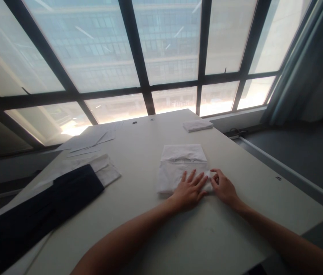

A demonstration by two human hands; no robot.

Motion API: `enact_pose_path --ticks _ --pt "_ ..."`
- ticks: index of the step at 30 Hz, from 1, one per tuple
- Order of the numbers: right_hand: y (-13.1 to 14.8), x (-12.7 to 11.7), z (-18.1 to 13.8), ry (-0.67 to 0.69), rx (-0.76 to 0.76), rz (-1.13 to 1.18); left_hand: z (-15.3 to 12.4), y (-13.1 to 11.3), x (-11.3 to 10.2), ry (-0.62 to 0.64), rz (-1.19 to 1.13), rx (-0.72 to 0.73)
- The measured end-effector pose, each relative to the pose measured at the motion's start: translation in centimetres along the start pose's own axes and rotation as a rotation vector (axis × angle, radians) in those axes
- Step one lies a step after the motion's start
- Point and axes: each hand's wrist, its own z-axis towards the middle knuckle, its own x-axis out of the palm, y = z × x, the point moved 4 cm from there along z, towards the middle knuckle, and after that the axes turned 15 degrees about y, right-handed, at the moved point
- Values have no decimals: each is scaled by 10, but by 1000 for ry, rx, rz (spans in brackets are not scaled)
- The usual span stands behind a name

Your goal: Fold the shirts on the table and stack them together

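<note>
A folded white cloth garment (168, 175) lies on the white table in front of me, with a fold line running across its upper part. My left hand (190, 189) rests flat on its lower right area, fingers spread. At the garment's right edge, my right hand (221, 187) is curled, with thumb and forefinger closed on the fabric there. The exact grip of those fingertips is partly hidden.
Dark navy trousers (75, 187) lie along the left of the table (138, 229), over another folded white cloth (110, 173). Paper sheets (89, 142) are at the far left. A smaller folded white cloth (197, 125) sits near the far right edge. Windows and a curtain (296, 72) stand beyond.
</note>
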Motion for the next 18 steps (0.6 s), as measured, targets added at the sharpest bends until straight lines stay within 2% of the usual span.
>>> enact_pose_path --ticks 4,9,13,16,18 --pt "-1 -3 3 -48 8 90 4 -2 2 -16 23 -5" --pt "5 -2 -10 10 -102 151 -5 -1 -8 -55 56 -25" --pt "3 -9 -27 110 -188 170 -52 23 -26 -135 36 -78" --pt "-1 -14 -32 150 -234 139 -102 63 -26 -263 -102 -276" --pt "-4 -14 -31 172 -249 124 -130 89 -17 -299 -249 -407"
